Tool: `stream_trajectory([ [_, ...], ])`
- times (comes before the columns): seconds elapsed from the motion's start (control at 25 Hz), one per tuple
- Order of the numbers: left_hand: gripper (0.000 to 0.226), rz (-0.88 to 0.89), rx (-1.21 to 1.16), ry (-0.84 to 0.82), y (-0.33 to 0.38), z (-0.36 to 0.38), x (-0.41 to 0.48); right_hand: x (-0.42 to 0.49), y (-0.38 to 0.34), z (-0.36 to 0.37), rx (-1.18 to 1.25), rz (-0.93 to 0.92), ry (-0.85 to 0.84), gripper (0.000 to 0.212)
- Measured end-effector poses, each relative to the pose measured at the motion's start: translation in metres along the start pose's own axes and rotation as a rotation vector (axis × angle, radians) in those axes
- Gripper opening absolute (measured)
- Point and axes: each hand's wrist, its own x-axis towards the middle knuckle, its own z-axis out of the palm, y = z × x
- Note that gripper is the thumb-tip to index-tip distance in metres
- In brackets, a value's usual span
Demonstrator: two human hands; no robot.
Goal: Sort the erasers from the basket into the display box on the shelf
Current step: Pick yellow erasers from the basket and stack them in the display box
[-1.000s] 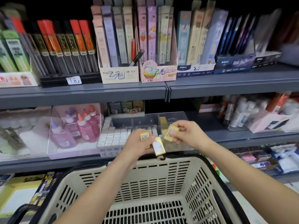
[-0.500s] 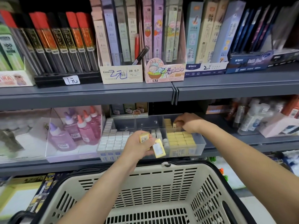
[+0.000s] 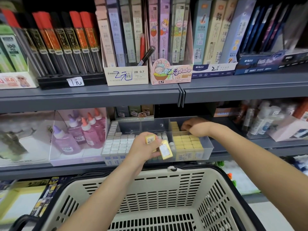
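Observation:
A clear display box (image 3: 209,148) on the middle shelf has compartments: white erasers (image 3: 117,142) fill the left one, yellow erasers (image 3: 187,141) the right. My left hand (image 3: 144,147) hovers in front of the box and grips two yellow erasers (image 3: 165,150), one with a barcode facing up. My right hand (image 3: 194,126) reaches into the back of the right compartment, fingers curled down among the yellow erasers; whether it holds one is hidden. A beige basket (image 3: 166,174) sits below both arms.
Pink glue bottles (image 3: 86,132) stand in a clear tray left of the box. The grey upper shelf (image 3: 100,95) overhangs the box and carries pencil-lead packs. White bottles (image 3: 265,124) crowd the shelf to the right. Packaged goods lie on the lower shelf at left.
My right hand carried a yellow eraser from beside my left hand into the back of the box's right compartment. My left hand stayed in front, still holding its erasers.

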Motion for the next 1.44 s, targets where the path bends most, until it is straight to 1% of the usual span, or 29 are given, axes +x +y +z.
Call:
stream_trajectory([
  [0.08,0.007,0.007,-0.008,-0.003,0.003,0.001,0.001,-0.013,-0.006,0.003,0.066,-0.055,0.182,0.026],
  [0.16,0.006,0.015,-0.016,0.005,0.005,0.002,0.002,-0.034,-0.019,0.013,0.159,-0.195,0.331,0.027],
  [0.24,0.006,0.014,-0.007,0.034,0.006,0.005,0.004,-0.056,-0.032,0.026,0.224,-0.355,0.341,0.036],
  [0.32,0.007,0.007,-0.018,0.059,0.006,0.008,0.006,-0.074,-0.042,0.036,0.266,-0.405,0.300,0.044],
  [0.36,0.008,0.004,-0.031,0.064,0.007,0.011,0.007,-0.080,-0.044,0.039,0.256,-0.413,0.312,0.045],
  [0.44,0.008,-0.004,-0.058,0.067,0.008,0.014,0.007,-0.085,-0.045,0.040,0.199,-0.465,0.433,0.035],
  [0.52,0.007,-0.008,-0.094,0.068,0.009,0.017,0.008,-0.085,-0.044,0.035,0.221,-0.519,0.550,0.020],
  [0.6,0.006,-0.011,-0.063,0.055,0.010,0.018,0.008,-0.080,-0.039,0.030,0.358,-0.436,0.606,0.013],
  [0.68,0.011,0.000,0.051,0.047,0.007,0.017,0.008,-0.074,-0.031,0.024,0.568,-0.282,0.586,0.018],
  [0.76,0.021,0.028,0.144,0.026,0.006,0.015,0.007,-0.067,-0.023,0.022,0.759,-0.198,0.523,0.021],
  [0.84,0.025,0.067,0.136,-0.004,0.006,0.014,0.004,-0.061,-0.015,0.019,0.843,-0.145,0.482,0.021],
  [0.92,0.025,0.112,0.106,0.009,0.007,0.012,0.003,-0.052,-0.005,0.011,0.836,-0.089,0.490,0.020],
  [1.0,0.022,0.150,0.121,0.057,0.008,0.008,0.004,-0.039,0.006,-0.003,0.761,-0.007,0.516,0.019],
  [1.08,0.021,0.170,0.154,0.085,0.008,0.004,0.006,-0.025,0.015,-0.015,0.510,0.090,0.506,0.010],
  [1.16,0.021,0.164,0.153,0.093,0.006,0.001,0.007,-0.013,0.017,-0.018,0.210,0.115,0.446,0.014],
  [1.2,0.022,0.163,0.145,0.095,0.005,0.000,0.006,-0.008,0.016,-0.016,0.140,0.099,0.412,0.014],
  [1.32,0.028,0.189,0.154,0.092,0.002,-0.002,0.005,0.003,0.011,-0.005,0.174,0.047,0.296,0.009],
  [1.44,0.030,0.186,0.159,0.084,0.002,-0.006,0.007,0.012,0.011,0.000,0.125,-0.004,0.115,0.019],
])
